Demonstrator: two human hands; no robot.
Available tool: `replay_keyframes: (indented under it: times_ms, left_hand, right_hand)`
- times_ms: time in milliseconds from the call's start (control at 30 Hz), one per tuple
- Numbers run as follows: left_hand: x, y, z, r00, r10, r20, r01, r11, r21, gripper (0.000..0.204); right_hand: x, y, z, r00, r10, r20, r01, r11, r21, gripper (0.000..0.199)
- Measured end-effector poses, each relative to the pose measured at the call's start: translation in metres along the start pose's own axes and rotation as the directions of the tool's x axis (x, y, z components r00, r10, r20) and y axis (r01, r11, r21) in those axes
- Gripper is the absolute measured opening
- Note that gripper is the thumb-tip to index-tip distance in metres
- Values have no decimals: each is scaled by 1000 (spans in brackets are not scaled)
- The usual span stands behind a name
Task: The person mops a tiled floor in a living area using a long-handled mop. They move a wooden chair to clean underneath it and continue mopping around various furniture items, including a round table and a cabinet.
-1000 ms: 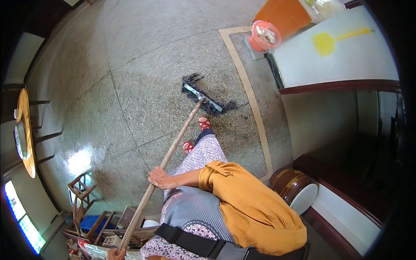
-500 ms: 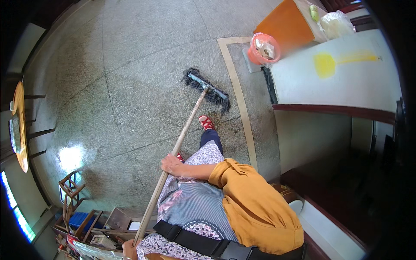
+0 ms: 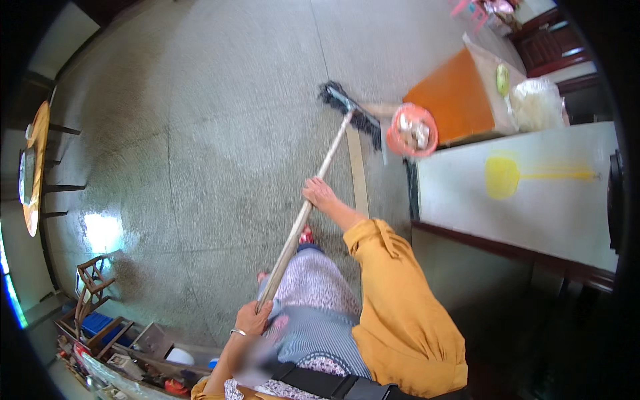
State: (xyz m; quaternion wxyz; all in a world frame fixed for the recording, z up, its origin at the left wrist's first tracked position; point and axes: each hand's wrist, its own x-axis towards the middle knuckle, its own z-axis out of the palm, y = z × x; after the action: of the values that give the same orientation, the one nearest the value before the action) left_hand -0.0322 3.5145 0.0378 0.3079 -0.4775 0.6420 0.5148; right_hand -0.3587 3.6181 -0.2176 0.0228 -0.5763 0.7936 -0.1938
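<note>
A dust mop with a dark shaggy head (image 3: 353, 113) rests on the speckled floor ahead of me, beside a pink waste basket (image 3: 412, 133) with crumpled paper in it. Its long pale wooden handle (image 3: 293, 237) runs back toward my waist. Partway along the handle my right hand (image 3: 320, 192) is wrapped round the wood, the arm in a mustard sleeve. My left hand (image 3: 253, 319), a bangle at its wrist, grips the upper end of the handle close to my body. Below the handle, a red shoe (image 3: 306, 235) shows on the floor.
On the right stand an orange-sided cabinet (image 3: 453, 97) and a white counter (image 3: 533, 207) with a yellow painted mark. A plastic bag (image 3: 535, 105) lies on top. At left are a wooden table (image 3: 41, 167) and a wooden chair (image 3: 93, 280); clutter fills the lower left.
The mop head has moved forward and to the right, up to the waste basket. Both hands have moved forward with the handle, and the left one has come fully into view.
</note>
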Motion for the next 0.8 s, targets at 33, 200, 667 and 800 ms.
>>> replay_keyframes:
  times_ms: [33,200,667,800]
  left_hand:
    - [-4,36,-11,999,-1,49,-3,997,73,39]
    - [-6,-4,-20,729,654,201,-531,355,770,25]
    - [-269,-243,-3,940,181,-289,-120,968,219,31]
    - [-361,-286,9,870,-72,-488,65,997,-30,36]
  right_hand:
    - [3,6,-8,989,130,68,-127,991,-35,11]
    - [12,-50,-3,937,282,207,-248,953,-176,17]
    - [-115,-375,40,672,-173,720,140,984,106,16]
    - [-151,-474,79,928,358,-107,-355,759,-545,18]
